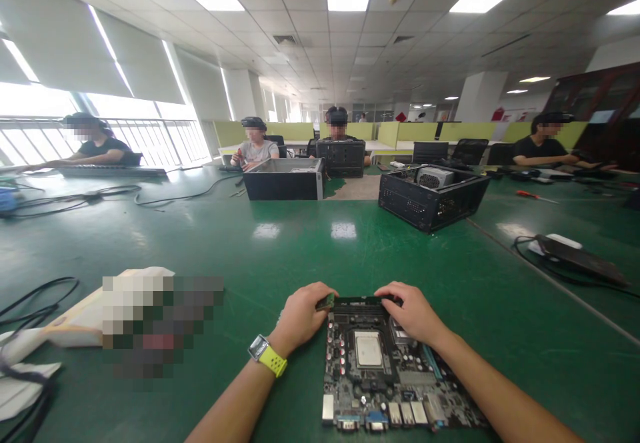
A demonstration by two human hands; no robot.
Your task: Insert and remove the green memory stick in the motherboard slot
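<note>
A motherboard [345, 376] lies flat on the green table in front of me, its port side towards me and a square silver processor [369, 350] exposed in its socket. My left hand [303, 315], with a yellow-strapped watch on its wrist, is closed on a small green memory stick [327, 302] at the board's far left corner. My right hand [415, 311] pinches at the far edge of the motherboard, by the right end of the dark memory slots [357, 306]. Its fingertips partly hide what they grip.
Ahead stand open computer cases [285, 180], one with a power supply [434, 177]. A pale bag [75, 323] and black cables [35, 290] lie to the left; a black adapter [575, 256] and a screwdriver [535, 196] to the right. Several people sit around the table.
</note>
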